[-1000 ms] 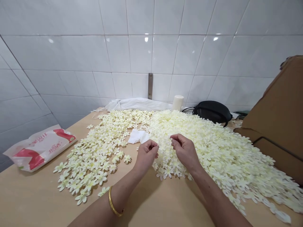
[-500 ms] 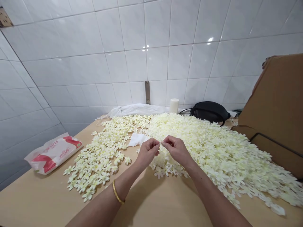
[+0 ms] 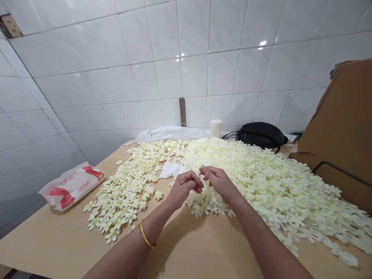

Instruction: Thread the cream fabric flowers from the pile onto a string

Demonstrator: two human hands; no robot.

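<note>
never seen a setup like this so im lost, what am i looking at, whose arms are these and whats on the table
There's no machine here. The picture comes from a camera worn on a person's head, so you see their own arms from above. Their left hand, with a gold bangle on that arm, and their right hand meet over a wooden table. The fingertips are pinched close together, and anything between them is too small to make out.

Beside the hands lie a big heap of small cream flowers, a thinner spread of flowers and a white tissue. Further off are a red and white packet, a black bag and brown cardboard.
</note>
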